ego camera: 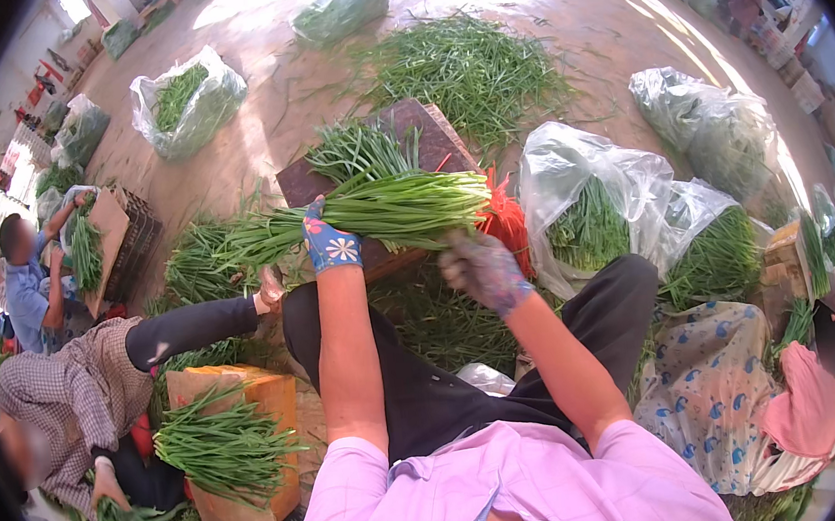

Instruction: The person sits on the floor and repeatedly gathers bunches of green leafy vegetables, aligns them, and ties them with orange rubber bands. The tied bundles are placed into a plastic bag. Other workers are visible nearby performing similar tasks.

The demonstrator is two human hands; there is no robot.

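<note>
My left hand (329,237), in a blue flowered glove, grips a thick bundle of long green leaves (412,204) that look like garlic chives. The pale stem ends point right and the leaf tips spread out to the left. At the lower edge of the stem ends is my right hand (485,270), in a patterned glove. It is blurred, so its finger positions are unclear. Under the bundle stands a dark wooden block (426,125) with another bunch of chives (358,152) on top. Red ties (506,222) hang at the block's right side.
Loose chives (464,79) are heaped on the floor beyond the block. Plastic bags of chives (587,221) stand at the right. At the left, a person in a checked shirt (76,391) handles chives beside a cardboard-topped box (269,403). Another person (808,404) is at the right.
</note>
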